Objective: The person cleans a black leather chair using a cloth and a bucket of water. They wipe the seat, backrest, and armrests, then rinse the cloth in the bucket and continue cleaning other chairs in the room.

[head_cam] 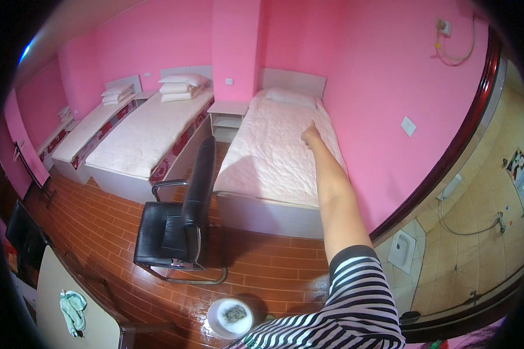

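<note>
My right hand (310, 134) is stretched out ahead, index finger extended and the other fingers curled, holding nothing. It appears in front of the nearest bed (270, 144), which has a pale quilted cover and a flat pillow (291, 97) at its headboard. Whether the hand touches anything cannot be told; it looks raised in the air. The arm wears a black-and-white striped sleeve. My left hand is out of view. Below, a white basin (214, 325) on the floor holds suds and a greyish cloth (235, 314). A light green cloth (73, 312) lies on a table (48, 279) at lower left.
A black chair (163, 229) stands on the wood-look floor by the bed's foot. Further left are other beds (131, 135) with stacked bedding, and a nightstand (228, 107) between two beds. At right, a doorway frame (456, 152) opens onto a tiled bathroom with a squat toilet (402, 251).
</note>
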### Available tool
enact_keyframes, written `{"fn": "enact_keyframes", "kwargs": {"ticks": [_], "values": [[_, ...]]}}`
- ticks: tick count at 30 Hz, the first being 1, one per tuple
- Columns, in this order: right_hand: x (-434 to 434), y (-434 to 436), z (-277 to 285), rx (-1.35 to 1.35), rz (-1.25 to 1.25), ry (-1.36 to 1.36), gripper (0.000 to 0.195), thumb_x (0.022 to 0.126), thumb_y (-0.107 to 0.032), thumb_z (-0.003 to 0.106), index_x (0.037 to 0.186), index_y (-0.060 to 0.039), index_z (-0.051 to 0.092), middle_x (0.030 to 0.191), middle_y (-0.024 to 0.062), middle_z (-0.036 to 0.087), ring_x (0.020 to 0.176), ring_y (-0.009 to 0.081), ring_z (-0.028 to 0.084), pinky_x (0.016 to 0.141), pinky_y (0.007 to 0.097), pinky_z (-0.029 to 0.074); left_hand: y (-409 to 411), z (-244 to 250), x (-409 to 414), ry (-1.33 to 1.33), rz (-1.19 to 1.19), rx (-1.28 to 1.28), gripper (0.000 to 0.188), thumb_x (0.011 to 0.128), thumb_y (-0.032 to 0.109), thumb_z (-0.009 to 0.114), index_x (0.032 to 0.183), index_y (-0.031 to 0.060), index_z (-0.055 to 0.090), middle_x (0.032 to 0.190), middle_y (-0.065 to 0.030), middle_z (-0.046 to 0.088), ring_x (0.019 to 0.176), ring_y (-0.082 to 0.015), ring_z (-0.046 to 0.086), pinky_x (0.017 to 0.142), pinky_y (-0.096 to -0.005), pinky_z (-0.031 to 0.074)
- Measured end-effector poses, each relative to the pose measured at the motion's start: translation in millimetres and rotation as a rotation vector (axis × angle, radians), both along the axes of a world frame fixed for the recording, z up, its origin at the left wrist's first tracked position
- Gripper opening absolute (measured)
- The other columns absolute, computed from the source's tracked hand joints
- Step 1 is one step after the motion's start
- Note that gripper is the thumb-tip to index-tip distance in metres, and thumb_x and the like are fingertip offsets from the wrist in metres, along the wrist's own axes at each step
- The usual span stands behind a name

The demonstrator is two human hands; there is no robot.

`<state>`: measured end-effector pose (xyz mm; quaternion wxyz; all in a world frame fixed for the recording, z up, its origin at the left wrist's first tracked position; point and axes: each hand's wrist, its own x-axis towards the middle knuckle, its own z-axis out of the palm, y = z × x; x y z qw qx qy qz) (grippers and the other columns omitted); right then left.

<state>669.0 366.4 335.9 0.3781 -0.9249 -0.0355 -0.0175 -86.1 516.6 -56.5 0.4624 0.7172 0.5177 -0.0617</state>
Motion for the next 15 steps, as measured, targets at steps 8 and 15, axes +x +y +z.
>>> {"fn": "enact_keyframes", "kwargs": {"ticks": [8, 15], "values": [[29, 17, 2, -0.144, -0.006, -0.048, 0.078, 0.08, -0.006, 0.052, 0.148, -0.0117, 0.014, 0.099, 0.021, 0.059, 0.086, 0.0293, 0.057, 0.072, 0.0405, 0.046, -1, -9, -5, -0.08, 0.07, -0.041, 0.035, 0.081, 0.022, 0.06, 0.111, 0.0038, 0.063, 0.102, -0.0209, 0.067, 0.093, -0.0346, 0.065, 0.081, -0.0403, 0.051], [88, 31, -15, -0.105, -0.042, -0.047, 0.09, 0.078, -0.006, 0.058, 0.15, -0.0158, 0.004, 0.074, 0.013, 0.059, 0.054, 0.0218, 0.055, 0.044, 0.0395, 0.048, -15, -11, 20, -0.096, 0.18, -0.068, 0.036, 0.081, 0.023, 0.06, 0.112, 0.0042, 0.063, 0.102, -0.0203, 0.067, 0.094, -0.0334, 0.065, 0.083, -0.0393, 0.051]]}}
